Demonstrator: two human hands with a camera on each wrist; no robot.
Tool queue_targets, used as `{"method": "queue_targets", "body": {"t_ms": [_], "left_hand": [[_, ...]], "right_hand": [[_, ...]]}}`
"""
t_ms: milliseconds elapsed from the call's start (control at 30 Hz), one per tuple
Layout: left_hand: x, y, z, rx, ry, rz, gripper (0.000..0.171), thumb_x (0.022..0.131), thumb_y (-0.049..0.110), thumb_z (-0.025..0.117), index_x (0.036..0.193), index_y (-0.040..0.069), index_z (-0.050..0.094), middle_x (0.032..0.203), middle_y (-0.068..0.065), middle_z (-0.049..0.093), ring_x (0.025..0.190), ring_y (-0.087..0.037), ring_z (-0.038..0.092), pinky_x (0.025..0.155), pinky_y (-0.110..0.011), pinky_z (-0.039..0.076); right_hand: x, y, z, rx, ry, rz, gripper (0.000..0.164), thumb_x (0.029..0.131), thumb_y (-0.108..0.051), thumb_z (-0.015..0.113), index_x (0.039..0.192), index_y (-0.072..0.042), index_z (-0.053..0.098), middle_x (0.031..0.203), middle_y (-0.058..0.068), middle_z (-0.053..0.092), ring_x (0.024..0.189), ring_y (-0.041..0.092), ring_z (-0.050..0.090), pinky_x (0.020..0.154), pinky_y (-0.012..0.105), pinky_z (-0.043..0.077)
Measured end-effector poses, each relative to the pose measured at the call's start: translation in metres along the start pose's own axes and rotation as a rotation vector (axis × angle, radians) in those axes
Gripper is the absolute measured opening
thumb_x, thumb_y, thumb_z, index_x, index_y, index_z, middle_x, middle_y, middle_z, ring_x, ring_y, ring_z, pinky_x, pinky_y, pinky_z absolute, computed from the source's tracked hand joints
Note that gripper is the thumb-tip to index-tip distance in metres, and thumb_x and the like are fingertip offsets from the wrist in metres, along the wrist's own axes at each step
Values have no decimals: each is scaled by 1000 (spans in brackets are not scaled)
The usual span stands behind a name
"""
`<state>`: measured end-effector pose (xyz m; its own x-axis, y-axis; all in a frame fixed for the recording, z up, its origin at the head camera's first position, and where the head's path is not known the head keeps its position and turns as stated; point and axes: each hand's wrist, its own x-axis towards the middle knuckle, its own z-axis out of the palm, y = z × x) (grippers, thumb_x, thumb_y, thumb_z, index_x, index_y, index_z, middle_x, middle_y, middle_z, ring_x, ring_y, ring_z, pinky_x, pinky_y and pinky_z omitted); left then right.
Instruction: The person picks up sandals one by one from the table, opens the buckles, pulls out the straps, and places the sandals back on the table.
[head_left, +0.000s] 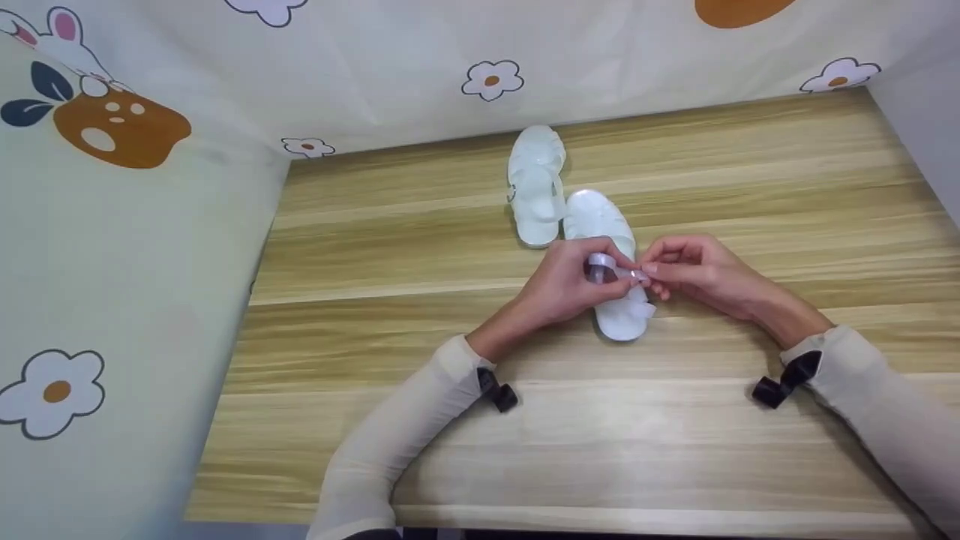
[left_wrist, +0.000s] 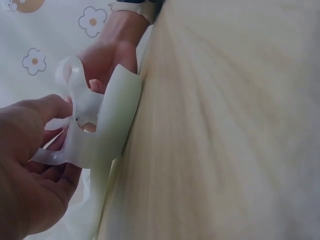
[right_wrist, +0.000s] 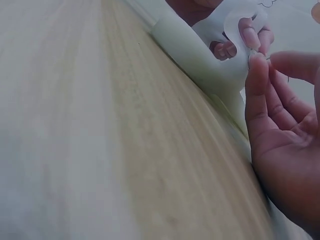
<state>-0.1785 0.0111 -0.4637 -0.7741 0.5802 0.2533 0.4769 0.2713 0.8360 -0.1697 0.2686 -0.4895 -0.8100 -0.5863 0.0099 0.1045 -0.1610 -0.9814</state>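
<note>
A white sandal [head_left: 622, 321] lies on the table, its toe pointing away and its ankle strap [head_left: 602, 260] raised in a loop. My left hand [head_left: 559, 283] reaches over the sandal and pinches the strap between thumb and forefinger. On the other side, my right hand [head_left: 705, 271] pinches a small shiny piece at the strap's end, where the fingertips of both hands meet. In the right wrist view, the right thumb and forefinger hide most of that small piece. The left wrist view shows the sandal's pale heel [left_wrist: 120, 107] standing on the table between the hands.
The matching white sandal [head_left: 536, 161] lies behind and to the left, close beside the first. Wood-grain table [head_left: 375, 315] surrounds both. A patterned cloth wall [head_left: 405, 82] closes off the back, with another on the left. Black wrist mounts [head_left: 787, 379] sit at both cuffs.
</note>
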Motion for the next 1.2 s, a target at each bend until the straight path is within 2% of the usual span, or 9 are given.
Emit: {"method": "queue_targets", "body": {"t_ms": [133,367,500,700,867,1067,1200], "left_hand": [[1,-1,-1,-8,-7,-10,11,92,15,86,100,10,79,102,1,85,88,-9,75,77,-18,59],[1,-1,0,-29,-11,-21,12,93,15,86,101,9,81,101,-1,85,86,-4,74,78,-19,60],[0,0,1,-26,-6,-16,13,93,16,87,102,9,81,102,-2,84,87,-1,71,78,-19,60],[0,2,1,7,-13,9,13,94,18,86,104,10,81,104,-1,84,92,1,70,85,-17,60],[1,2,1,29,-9,21,13,94,20,86,104,13,82,106,0,84,95,2,70,88,-15,58],[1,0,1,44,6,27,14,94,24,87,102,13,82,102,3,84,90,4,69,81,-17,59],[1,-1,0,42,8,25,14,95,23,87,103,12,82,102,1,84,91,4,69,82,-18,59]], "right_hand": [[-1,0,-2,-28,-5,18,13,103,6,62,115,9,69,101,5,77,82,10,68,72,20,59],[-2,4,-3,-88,42,18,16,101,4,68,115,13,69,101,4,80,78,8,69,70,20,58],[-1,4,-2,-80,67,21,12,101,5,69,112,8,72,100,3,80,77,8,69,70,20,59],[-1,3,0,-52,88,39,13,100,6,70,110,0,75,98,3,81,77,9,70,71,20,60],[-2,3,0,-69,96,23,9,99,6,71,107,3,75,97,3,81,78,9,71,72,21,61],[-2,5,0,-27,96,-23,11,100,8,68,109,11,74,91,3,79,79,8,71,73,21,61],[-1,5,0,-44,104,-10,14,100,7,69,112,13,73,95,2,79,81,7,71,74,20,61]]}}
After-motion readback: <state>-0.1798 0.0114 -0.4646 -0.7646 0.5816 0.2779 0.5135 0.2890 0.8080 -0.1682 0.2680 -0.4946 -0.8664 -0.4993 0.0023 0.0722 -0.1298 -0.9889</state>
